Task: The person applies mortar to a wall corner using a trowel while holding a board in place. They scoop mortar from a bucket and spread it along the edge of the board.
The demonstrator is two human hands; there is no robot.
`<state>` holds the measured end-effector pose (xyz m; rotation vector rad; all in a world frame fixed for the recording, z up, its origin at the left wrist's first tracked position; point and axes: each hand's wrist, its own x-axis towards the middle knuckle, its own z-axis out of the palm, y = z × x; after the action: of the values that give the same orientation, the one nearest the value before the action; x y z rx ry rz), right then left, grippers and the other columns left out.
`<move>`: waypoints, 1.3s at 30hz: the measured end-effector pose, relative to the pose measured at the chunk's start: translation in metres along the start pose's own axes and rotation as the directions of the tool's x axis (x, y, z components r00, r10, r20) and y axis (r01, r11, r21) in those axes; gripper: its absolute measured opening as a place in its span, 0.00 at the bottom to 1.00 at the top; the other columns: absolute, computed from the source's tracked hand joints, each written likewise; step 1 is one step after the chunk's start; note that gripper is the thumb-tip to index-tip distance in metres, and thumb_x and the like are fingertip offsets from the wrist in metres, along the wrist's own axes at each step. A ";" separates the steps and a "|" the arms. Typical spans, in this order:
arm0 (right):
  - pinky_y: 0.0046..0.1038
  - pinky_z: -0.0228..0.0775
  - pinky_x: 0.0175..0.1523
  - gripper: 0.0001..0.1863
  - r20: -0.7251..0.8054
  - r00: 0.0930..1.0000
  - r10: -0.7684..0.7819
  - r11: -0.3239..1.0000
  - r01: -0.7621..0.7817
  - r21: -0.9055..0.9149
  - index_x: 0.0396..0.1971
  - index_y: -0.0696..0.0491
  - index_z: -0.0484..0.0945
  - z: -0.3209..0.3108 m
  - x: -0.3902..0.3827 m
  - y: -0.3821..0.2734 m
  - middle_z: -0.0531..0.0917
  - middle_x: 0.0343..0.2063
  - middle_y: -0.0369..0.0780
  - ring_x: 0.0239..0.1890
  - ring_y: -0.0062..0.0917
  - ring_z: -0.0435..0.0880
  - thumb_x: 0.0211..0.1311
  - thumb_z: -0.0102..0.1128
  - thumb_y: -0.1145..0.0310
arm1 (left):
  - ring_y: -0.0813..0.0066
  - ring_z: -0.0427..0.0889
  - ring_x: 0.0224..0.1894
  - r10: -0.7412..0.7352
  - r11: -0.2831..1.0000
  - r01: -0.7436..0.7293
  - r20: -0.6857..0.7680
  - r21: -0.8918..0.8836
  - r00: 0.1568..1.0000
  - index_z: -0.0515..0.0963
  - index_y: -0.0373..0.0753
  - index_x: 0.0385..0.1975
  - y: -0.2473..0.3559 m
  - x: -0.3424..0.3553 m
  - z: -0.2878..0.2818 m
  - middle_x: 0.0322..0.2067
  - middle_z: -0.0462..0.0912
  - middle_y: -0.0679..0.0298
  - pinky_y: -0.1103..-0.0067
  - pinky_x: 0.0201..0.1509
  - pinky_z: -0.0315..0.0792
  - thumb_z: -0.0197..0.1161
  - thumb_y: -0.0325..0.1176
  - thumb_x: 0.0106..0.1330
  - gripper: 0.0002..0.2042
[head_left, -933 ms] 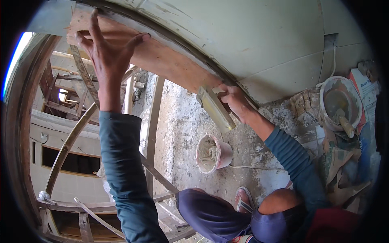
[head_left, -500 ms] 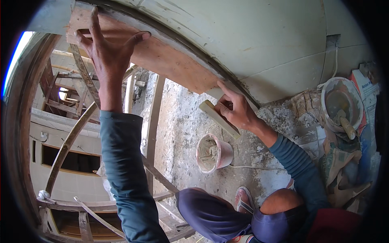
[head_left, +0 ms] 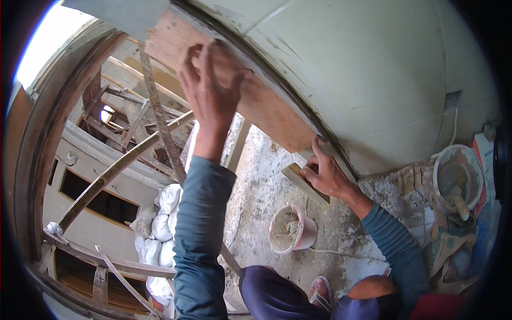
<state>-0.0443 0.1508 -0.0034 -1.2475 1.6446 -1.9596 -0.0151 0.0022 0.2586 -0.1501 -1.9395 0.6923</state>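
Note:
A pinkish plywood board (head_left: 277,117) runs diagonally along a pale wall panel's dark lower edge. My left hand (head_left: 213,101) holds it near the upper end, fingers bent and apart on its face and edge, thumb toward the wall side. My right hand (head_left: 328,176) grips a pale yellowish rectangular float (head_left: 308,189), its index finger stretched up to touch the board's lower right end. The float hangs just below the board, over a pink bucket (head_left: 293,229) of grey mix.
A bucket (head_left: 457,176) with a handled tool and torn sacks (head_left: 450,250) stand at right. On the left are a wooden frame (head_left: 45,149), slanting poles (head_left: 106,181) and stacked white sacks (head_left: 165,224) below. My knees and sandalled foot are at the bottom, on rough, mottled ground.
The view has shifted, so the scene sits further right and lower, revealing more sacks. My right index finger has straightened onto the board's end, and the float has tilted and dropped away from the board.

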 end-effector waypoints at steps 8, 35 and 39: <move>0.30 0.75 0.44 0.48 -0.002 0.999 0.039 0.999 -0.039 0.016 0.69 0.76 0.37 -0.003 -0.002 -0.002 0.85 0.30 0.50 0.33 0.32 0.85 0.60 0.60 0.76 | 0.32 0.44 0.75 -0.108 0.984 0.129 0.160 -0.123 0.981 0.48 0.46 0.76 0.026 -0.018 -0.005 0.73 0.38 0.34 0.54 0.75 0.54 0.84 0.43 0.41 0.61; 0.18 0.75 0.44 0.16 -0.327 0.926 -0.190 0.863 0.316 0.394 0.56 0.60 0.77 -0.106 0.074 -0.089 0.85 0.42 0.36 0.41 0.15 0.83 0.71 0.56 0.76 | 0.40 0.44 0.77 -0.170 0.966 0.202 0.194 -0.160 0.966 0.53 0.55 0.75 0.026 -0.023 -0.001 0.75 0.44 0.45 0.56 0.77 0.51 0.88 0.39 0.25 0.68; 0.19 0.75 0.43 0.15 -0.356 0.888 -0.290 0.889 0.388 0.243 0.54 0.62 0.77 -0.102 0.107 -0.134 0.85 0.40 0.36 0.38 0.15 0.82 0.71 0.58 0.74 | 0.44 0.44 0.77 -0.201 0.950 0.247 0.233 -0.190 0.952 0.51 0.53 0.76 0.026 -0.028 0.000 0.76 0.44 0.49 0.56 0.77 0.52 0.88 0.38 0.26 0.68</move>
<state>-0.1442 0.1829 0.1664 -1.2173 1.2224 -2.6288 -0.0070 0.0123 0.2225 0.0124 -2.1928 0.3537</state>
